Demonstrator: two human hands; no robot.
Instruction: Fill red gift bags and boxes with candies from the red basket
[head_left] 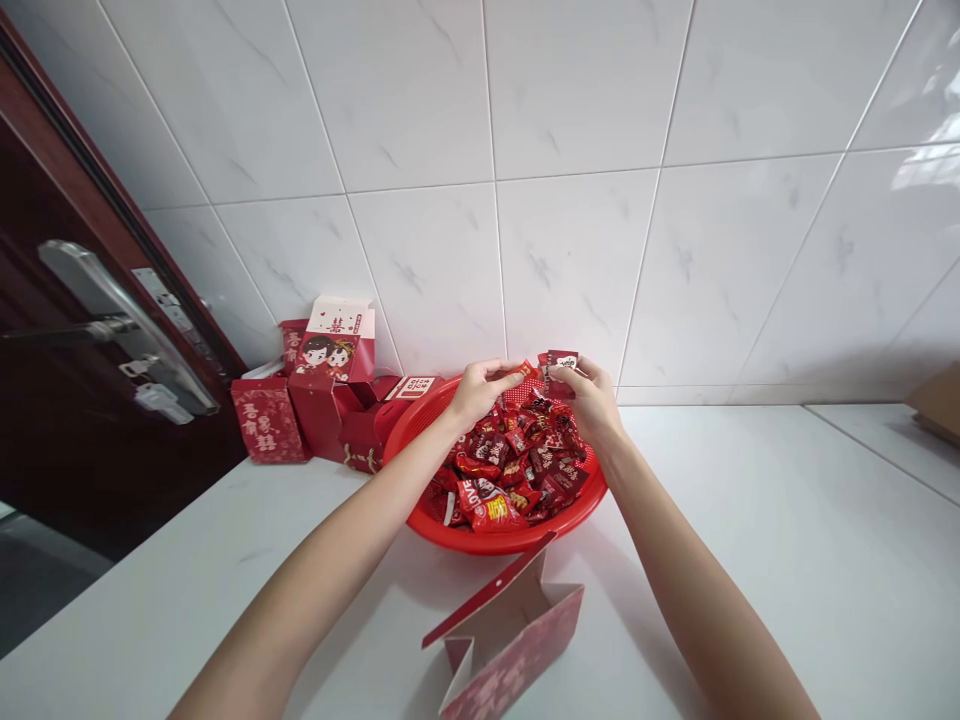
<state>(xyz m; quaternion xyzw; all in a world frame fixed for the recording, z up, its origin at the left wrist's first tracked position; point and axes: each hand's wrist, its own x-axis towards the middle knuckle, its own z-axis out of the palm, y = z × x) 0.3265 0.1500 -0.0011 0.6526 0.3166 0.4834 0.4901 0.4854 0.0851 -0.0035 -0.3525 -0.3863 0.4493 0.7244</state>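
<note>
Over the far side of a red plastic basket (480, 543), both hands are raised above a heap of wrapped candies (517, 460). My left hand (480, 388) pinches a small red candy (527, 369) between thumb and fingers. In my right hand (589, 395) is a dark red candy packet (562, 362) with a white print, gripped by thumb and fingers. A larger red snack packet (491, 505) lies at the near edge of the heap. In front of the basket stands a red paper gift box (517, 640), its top open.
Several red gift boxes (330, 390) are piled left of the basket, against the tiled wall (420, 270). A dark red door (67, 330) with a metal handle (127, 320) is at the left. A brown cardboard box (939, 402) sits at the right edge of the white table (750, 520).
</note>
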